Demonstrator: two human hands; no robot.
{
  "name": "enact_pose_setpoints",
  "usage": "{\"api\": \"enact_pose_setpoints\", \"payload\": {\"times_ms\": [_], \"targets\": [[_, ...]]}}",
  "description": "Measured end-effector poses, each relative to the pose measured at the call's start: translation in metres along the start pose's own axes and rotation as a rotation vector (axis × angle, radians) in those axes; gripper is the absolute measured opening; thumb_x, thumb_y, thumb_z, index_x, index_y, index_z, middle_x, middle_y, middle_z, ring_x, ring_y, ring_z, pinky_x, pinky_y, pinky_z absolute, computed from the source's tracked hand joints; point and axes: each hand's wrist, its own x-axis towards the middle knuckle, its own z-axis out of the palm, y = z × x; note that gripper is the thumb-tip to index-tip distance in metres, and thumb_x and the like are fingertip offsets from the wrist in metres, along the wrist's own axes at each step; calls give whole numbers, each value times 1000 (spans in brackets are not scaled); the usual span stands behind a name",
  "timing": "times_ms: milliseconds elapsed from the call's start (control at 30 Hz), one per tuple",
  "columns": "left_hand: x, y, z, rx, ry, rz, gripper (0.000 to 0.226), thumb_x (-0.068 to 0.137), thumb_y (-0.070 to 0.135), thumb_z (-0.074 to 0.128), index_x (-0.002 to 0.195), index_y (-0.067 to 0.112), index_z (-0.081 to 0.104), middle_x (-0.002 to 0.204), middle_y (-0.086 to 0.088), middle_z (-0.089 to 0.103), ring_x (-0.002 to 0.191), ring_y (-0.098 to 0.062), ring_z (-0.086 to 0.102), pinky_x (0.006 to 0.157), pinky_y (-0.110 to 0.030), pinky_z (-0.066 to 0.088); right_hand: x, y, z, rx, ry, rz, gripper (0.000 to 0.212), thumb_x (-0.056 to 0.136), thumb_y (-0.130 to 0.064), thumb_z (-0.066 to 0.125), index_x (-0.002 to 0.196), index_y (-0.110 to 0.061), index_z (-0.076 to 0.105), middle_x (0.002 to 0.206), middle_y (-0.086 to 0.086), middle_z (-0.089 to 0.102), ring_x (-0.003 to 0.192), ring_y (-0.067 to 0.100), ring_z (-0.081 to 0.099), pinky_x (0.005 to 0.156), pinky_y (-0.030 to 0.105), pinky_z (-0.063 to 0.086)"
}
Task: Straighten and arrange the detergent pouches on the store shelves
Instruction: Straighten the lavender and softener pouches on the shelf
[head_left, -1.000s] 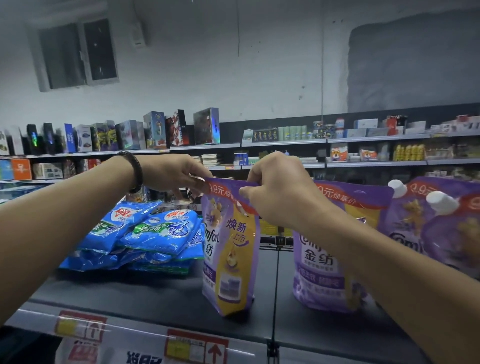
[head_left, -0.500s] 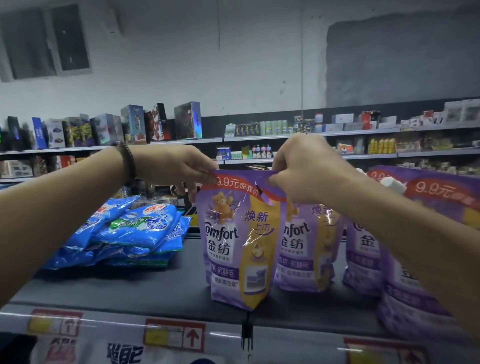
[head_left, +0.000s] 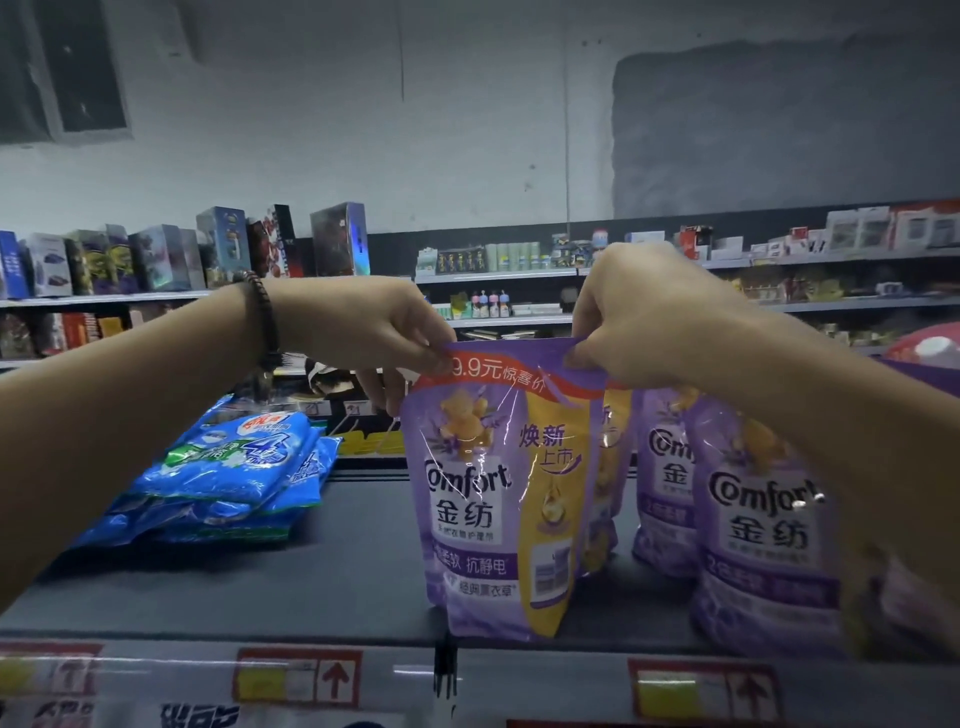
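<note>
A purple and yellow Comfort pouch (head_left: 493, 499) stands upright near the front of the dark shelf (head_left: 322, 587), its front facing me. My left hand (head_left: 363, 327) pinches its top left corner and my right hand (head_left: 639, 312) pinches its top right corner. A second purple pouch (head_left: 610, 467) stands right behind it, mostly hidden. More purple Comfort pouches (head_left: 758, 525) stand in a row to the right, partly covered by my right forearm.
A stack of blue detergent bags (head_left: 234, 473) lies flat on the shelf's left side. Price labels (head_left: 296, 678) run along the front shelf edge. Boxed goods and small bottles fill the far shelves (head_left: 493, 275) against the wall.
The held pouch has turned from edge-on to facing me and stands further right, beside the other purple pouches. Both hands kept their pinch on its top corners.
</note>
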Motion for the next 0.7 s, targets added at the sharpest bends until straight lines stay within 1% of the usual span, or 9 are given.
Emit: {"api": "enact_pose_setpoints", "payload": {"times_ms": [67,100,167,200,267,300,400,533,700], "targets": [[2,9,3,13,2,-3,19,105,30,60,112,29,78,96,-2,83,84,-31,80,77,-42,67,-3,7,-3,-18,-8,6,8,84,-18,84,77,-20,80,74,4,72,67,25,70,54,25,54],[3,14,5,21,2,-4,19,105,30,60,112,29,78,96,-2,83,84,-30,80,78,-43,67,-4,10,-4,-25,-12,8,9,85,-19,85,77,-20,80,70,3,71,66,24,70,53,24,52],[6,22,8,50,12,1,19,106,31,60,112,29,77,95,0,83,83,-29,80,78,-43,67,-8,17,-8,-33,-12,12,8,85,-22,87,79,-22,80,70,0,70,67,22,69,58,27,56],[7,25,11,60,22,6,19,106,30,60,112,28,77,95,1,83,82,-28,80,77,-44,67,-10,20,-10,-38,-7,16,8,84,-25,88,80,-23,81,73,0,71,70,20,68,62,29,58],[10,31,15,74,38,16,18,106,29,60,110,28,78,94,2,83,80,-26,80,77,-44,68,-13,26,-13,-46,-4,28,11,83,-32,89,82,-26,80,80,1,70,76,18,61,68,32,56],[11,34,16,78,42,19,18,106,29,60,109,29,78,94,2,83,80,-25,80,77,-44,68,-14,28,-14,-49,-15,35,13,83,-35,90,83,-27,80,79,0,68,76,17,60,67,31,54],[13,44,19,87,33,31,18,106,31,60,109,29,78,95,2,83,79,-25,81,78,-45,67,-17,34,-20,-68,-46,58,19,81,-44,90,85,-28,81,78,-4,72,75,18,67,64,31,55],[19,54,23,103,43,51,18,106,31,60,104,28,78,94,3,82,78,-23,81,76,-42,68,-20,43,-26,-89,-40,78,20,80,-44,91,82,-28,80,77,-4,73,74,20,69,63,32,56],[24,60,24,89,20,32,19,107,31,60,109,26,78,97,2,83,82,-25,81,77,-44,68,-23,52,-26,-66,-48,89,19,80,-45,91,82,-30,80,78,-3,76,77,22,71,75,38,63]]}}
